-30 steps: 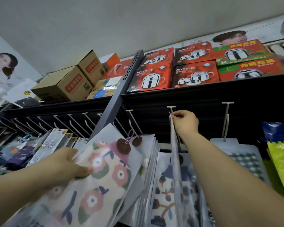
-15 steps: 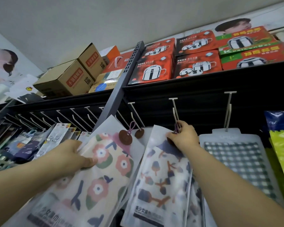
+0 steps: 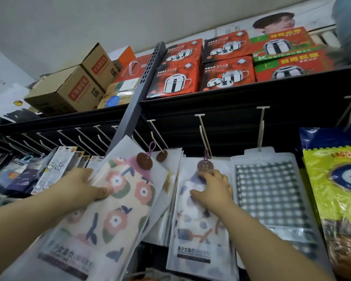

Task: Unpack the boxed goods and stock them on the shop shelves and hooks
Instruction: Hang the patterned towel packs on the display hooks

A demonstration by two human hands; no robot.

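My left hand (image 3: 79, 187) grips a frosted packet with a red flower pattern (image 3: 118, 209), thumb on its face and fingers behind; a brown round tag and a purple loop sit at its top. A second packet with a blue pattern (image 3: 195, 240) hangs by its purple loop from a white hook (image 3: 205, 134), its brown tag (image 3: 205, 166) just under the hook. On the upper part of this packet lies my right hand (image 3: 213, 191), fingertips at the tag and thumb spread to the left. More packets hang behind both.
A black-and-white checked packet (image 3: 272, 199) hangs to the right, then a yellow-green bag (image 3: 336, 189). Several bare white hooks (image 3: 85, 136) run along the left rail. Red pot boxes (image 3: 178, 78) and cardboard cartons (image 3: 69, 90) fill the top shelf. A grey upright (image 3: 138, 94) divides the bays.
My right hand slid the blue-pattern packet's loop onto the hook, let go of the loop and dropped onto the packet's face. The left hand kept hold of the flower packet.
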